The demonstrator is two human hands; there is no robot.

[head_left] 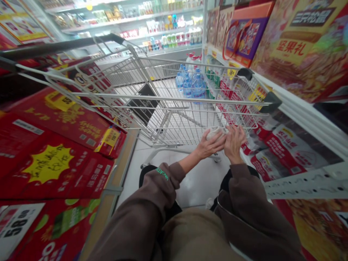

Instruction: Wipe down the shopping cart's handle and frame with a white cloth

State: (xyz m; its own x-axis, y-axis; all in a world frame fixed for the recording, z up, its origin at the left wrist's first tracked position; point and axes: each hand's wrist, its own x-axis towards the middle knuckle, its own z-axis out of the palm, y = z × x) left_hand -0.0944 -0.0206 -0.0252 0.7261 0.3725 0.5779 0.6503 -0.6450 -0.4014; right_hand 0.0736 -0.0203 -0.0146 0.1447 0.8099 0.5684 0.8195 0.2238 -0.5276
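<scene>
A wire shopping cart [168, 98] stands sideways across the aisle in front of me. Low on its near side, my left hand [211, 145] is closed around a crumpled whitish cloth [214, 132], pressed close to the wire mesh. Right beside it, touching or nearly so, my right hand [233, 142] has its fingers bent at the cart's lower right corner. What those fingers hold is hard to make out. A dark panel [145, 103] hangs on the cart's wires to the left.
Stacked red gift boxes [62, 163] line the left side. Shelves on the right carry a large nut gift box [301, 47] and wrapped bottle packs [285, 145]. Blue water bottles [191, 85] stand on the floor behind the cart. A lit refrigerated shelf [136, 30] spans the back.
</scene>
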